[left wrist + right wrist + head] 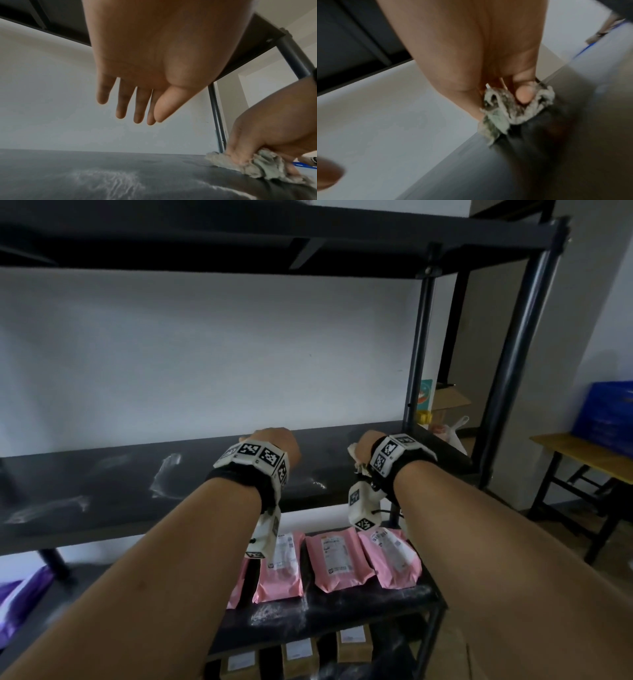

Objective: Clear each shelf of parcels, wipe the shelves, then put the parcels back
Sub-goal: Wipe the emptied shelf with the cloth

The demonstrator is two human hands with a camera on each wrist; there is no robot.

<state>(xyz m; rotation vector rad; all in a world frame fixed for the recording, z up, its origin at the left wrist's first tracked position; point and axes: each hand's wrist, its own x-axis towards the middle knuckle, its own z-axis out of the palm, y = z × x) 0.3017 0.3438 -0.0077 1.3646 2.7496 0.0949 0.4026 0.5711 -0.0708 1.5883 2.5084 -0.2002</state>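
A crumpled rag (pixel 257 167) is being gripped by the right hand (pixel 364 444), fingers and thumb curled round it, and is being pressed onto the middle shelf (pixel 137 494) near its 3 o'clock end, beside the rear post (pixel 419 350). The left hand (pixel 137 83) is being held above the same shelf at about 12 o'clock, its grip wide, fingers straight and loose, nothing held.

The wiping step is judged to be in hand: the middle shelf is bare of parcels, and pale dusty streaks (pixel 164 474) are showing toward 9 o'clock, well apart from the rag. The next move is judged to call for the rag being drawn flat across toward those streaks under steady pressure, into the back edge as well.

Pink parcels (pixel 337 559) are lying in a row on the lower shelf (pixel 342 614) at 6 o'clock, with boxes (pixel 298 659) below them.
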